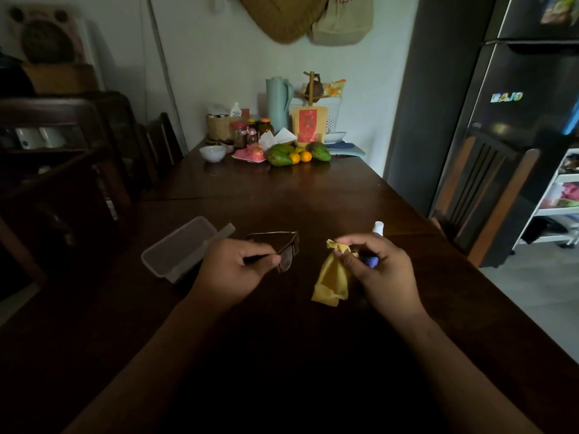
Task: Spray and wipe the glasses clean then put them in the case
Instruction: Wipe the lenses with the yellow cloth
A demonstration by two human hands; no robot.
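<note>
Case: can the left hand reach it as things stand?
Probably yes. The open case lies just beside the left hand, with nothing between them; that hand already grips the glasses.

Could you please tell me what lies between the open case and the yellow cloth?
The left hand, pinching the glasses, lies there, as the head view shows.

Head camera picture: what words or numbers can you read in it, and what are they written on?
"BAJO": colourful letters on the black fridge.
Red letters on the hanging cloth bag: cut off by the picture's top edge, cannot be read.
Print on the orange packet: too blurred to read.
Label on the small white bottle: too small to read.
</note>
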